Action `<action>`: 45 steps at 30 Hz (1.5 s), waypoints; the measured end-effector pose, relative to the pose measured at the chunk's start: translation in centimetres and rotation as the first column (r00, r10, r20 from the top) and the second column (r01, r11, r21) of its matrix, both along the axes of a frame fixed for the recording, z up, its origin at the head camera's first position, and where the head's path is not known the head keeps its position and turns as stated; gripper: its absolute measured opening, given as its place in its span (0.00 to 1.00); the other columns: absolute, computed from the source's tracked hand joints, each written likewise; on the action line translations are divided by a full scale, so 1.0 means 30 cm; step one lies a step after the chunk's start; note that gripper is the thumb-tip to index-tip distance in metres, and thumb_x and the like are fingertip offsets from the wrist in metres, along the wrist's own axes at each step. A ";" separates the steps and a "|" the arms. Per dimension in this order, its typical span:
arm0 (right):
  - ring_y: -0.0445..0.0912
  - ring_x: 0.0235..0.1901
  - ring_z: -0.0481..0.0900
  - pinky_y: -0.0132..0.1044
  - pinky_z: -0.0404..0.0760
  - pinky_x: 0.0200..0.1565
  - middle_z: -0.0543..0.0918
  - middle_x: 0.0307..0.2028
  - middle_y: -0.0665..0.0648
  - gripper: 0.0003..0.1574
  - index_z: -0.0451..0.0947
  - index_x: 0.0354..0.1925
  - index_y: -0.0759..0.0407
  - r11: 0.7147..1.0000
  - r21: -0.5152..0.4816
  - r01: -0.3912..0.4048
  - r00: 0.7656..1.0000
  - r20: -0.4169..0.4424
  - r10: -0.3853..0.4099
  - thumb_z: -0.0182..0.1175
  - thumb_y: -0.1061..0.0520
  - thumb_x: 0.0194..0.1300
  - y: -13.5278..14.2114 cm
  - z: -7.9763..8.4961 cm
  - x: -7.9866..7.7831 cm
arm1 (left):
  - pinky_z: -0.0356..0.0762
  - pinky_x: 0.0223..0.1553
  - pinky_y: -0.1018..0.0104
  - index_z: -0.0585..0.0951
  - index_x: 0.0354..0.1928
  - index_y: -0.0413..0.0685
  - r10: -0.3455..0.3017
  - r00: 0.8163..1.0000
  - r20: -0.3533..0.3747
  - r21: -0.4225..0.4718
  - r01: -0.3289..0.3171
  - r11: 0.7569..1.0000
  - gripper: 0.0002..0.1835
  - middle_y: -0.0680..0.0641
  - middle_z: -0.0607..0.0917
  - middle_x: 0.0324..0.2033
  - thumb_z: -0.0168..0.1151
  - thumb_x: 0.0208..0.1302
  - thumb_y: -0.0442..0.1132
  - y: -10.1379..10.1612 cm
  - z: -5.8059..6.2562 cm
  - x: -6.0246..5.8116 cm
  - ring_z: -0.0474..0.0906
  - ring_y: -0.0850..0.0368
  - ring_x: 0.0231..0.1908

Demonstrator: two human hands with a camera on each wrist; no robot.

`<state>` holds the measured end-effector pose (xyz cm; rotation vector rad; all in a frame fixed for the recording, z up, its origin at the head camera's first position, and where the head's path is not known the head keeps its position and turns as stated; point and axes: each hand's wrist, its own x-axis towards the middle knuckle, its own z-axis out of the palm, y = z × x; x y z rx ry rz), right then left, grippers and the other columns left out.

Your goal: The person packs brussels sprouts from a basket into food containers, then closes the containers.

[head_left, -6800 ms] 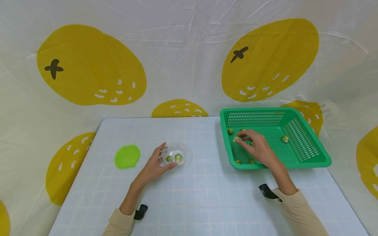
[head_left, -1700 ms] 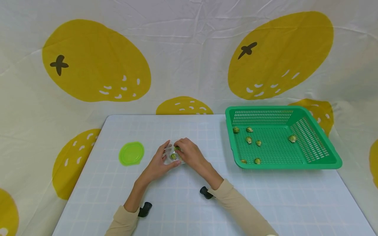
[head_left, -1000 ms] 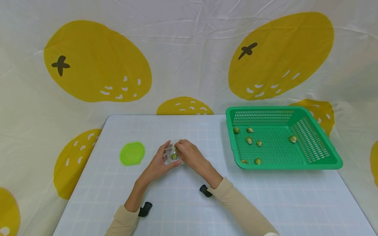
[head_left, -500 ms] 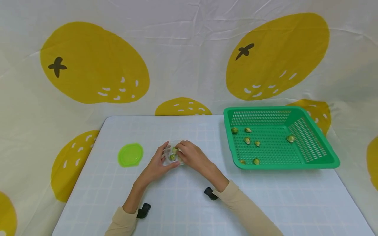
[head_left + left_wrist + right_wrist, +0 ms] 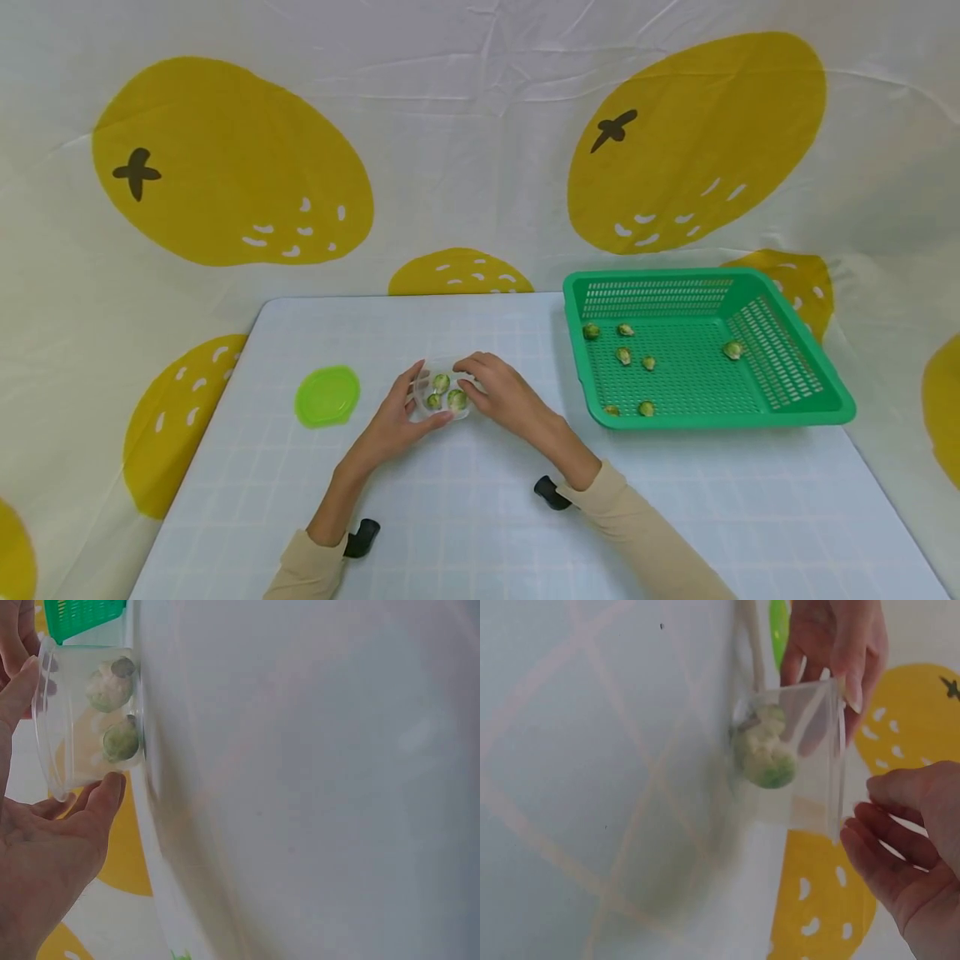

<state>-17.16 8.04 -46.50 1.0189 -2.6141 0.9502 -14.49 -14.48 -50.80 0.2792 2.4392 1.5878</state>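
Left of the clear plastic cup (image 5: 817, 784), a round lime-green lid (image 5: 327, 397) is lying on the surface (image 5: 465, 517). At the cup's left, the left hand (image 5: 392, 427) is holding it in a thumb-and-finger grip. Inside, three Brussels sprouts (image 5: 441, 383) are resting. At its right rim, the right hand (image 5: 512, 400) is hovering, grip released. Well right of the cup, a green basket (image 5: 690, 421) is carrying seven more sprouts (image 5: 623, 356).
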 end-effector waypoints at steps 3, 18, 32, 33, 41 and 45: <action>0.49 0.48 0.83 0.39 0.86 0.51 0.86 0.48 0.58 0.14 0.83 0.53 0.64 1.000 -0.017 0.007 1.000 0.005 -0.007 0.67 0.65 0.69 0.016 0.009 0.003 | 0.59 0.74 0.45 0.49 0.82 0.49 0.001 1.000 0.004 -0.004 -0.001 1.000 0.58 0.41 0.56 0.78 0.77 0.60 0.52 0.000 0.002 0.001 0.56 0.43 0.75; 0.50 0.49 0.82 0.41 0.85 0.52 0.86 0.47 0.58 0.15 0.83 0.53 0.62 0.995 -0.072 0.066 0.997 -0.036 -0.069 0.68 0.65 0.68 0.113 0.065 0.001 | 0.59 0.74 0.45 0.49 0.82 0.50 0.010 1.000 0.005 -0.007 -0.010 1.000 0.59 0.41 0.57 0.77 0.78 0.59 0.52 -0.001 0.002 0.004 0.56 0.42 0.75; 0.54 0.51 0.81 0.47 0.84 0.53 0.85 0.47 0.60 0.12 0.83 0.51 0.65 0.982 -0.126 0.139 0.983 -0.107 -0.152 0.67 0.66 0.69 0.242 0.091 -0.019 | 0.60 0.74 0.47 0.49 0.82 0.50 -0.008 1.000 0.002 -0.001 0.008 1.000 0.58 0.40 0.57 0.78 0.78 0.59 0.51 -0.004 0.000 0.000 0.55 0.42 0.76; 0.55 0.50 0.81 0.47 0.84 0.52 0.85 0.47 0.60 0.12 0.83 0.50 0.66 0.981 -0.133 0.140 0.981 -0.119 -0.156 0.67 0.66 0.68 0.253 0.090 -0.021 | 0.60 0.74 0.47 0.49 0.82 0.50 -0.010 1.000 0.002 0.002 0.010 1.000 0.58 0.40 0.57 0.78 0.78 0.59 0.51 -0.004 0.002 0.001 0.55 0.42 0.76; 0.58 0.50 0.81 0.52 0.83 0.51 0.86 0.46 0.63 0.12 0.84 0.48 0.67 0.970 -0.169 0.172 0.962 -0.181 -0.202 0.67 0.69 0.66 0.346 0.091 -0.028 | 0.60 0.74 0.48 0.49 0.82 0.49 -0.007 1.000 0.001 -0.007 0.007 1.000 0.58 0.40 0.57 0.78 0.78 0.59 0.51 -0.005 0.001 0.000 0.55 0.42 0.76; 0.57 0.53 0.81 0.52 0.83 0.53 0.85 0.48 0.63 0.13 0.83 0.50 0.67 0.966 -0.151 0.212 0.959 -0.156 -0.235 0.68 0.68 0.67 0.387 0.094 -0.023 | 0.60 0.74 0.48 0.49 0.82 0.49 -0.008 1.000 -0.001 -0.007 0.008 1.000 0.58 0.40 0.57 0.78 0.78 0.59 0.51 -0.005 0.001 0.000 0.55 0.42 0.76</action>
